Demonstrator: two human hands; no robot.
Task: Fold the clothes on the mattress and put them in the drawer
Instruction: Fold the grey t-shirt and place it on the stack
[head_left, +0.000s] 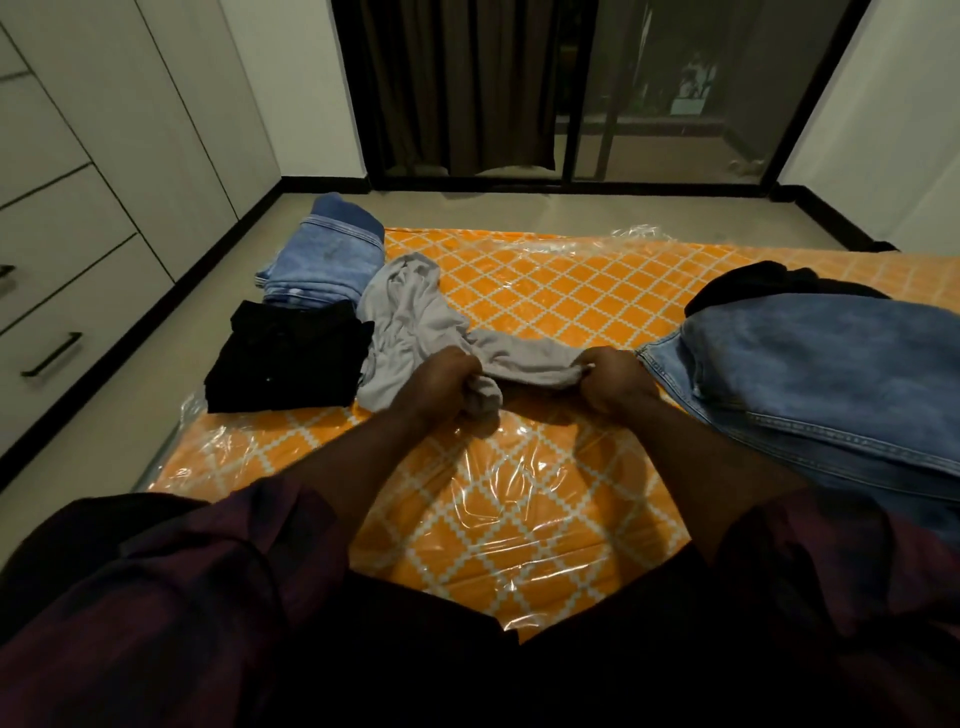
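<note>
A crumpled grey garment (415, 317) lies across the middle of the orange patterned mattress (545, 291), which is wrapped in clear plastic. My left hand (441, 384) grips a bunched part of the grey cloth, and my right hand (613, 382) grips its other end, so the fabric stretches between them. A folded black garment (285, 358) sits on the left of the mattress. Behind it lie folded blue jeans (327, 260). Unfolded blue jeans (821, 374) are piled on the right, with a black garment (769, 283) behind them.
White drawers with dark handles (52, 353) line the wall on the left, all closed. Grey floor (519, 210) runs beyond the mattress to a dark glass door with a curtain (457, 83). My dark sleeves fill the lower part of the view.
</note>
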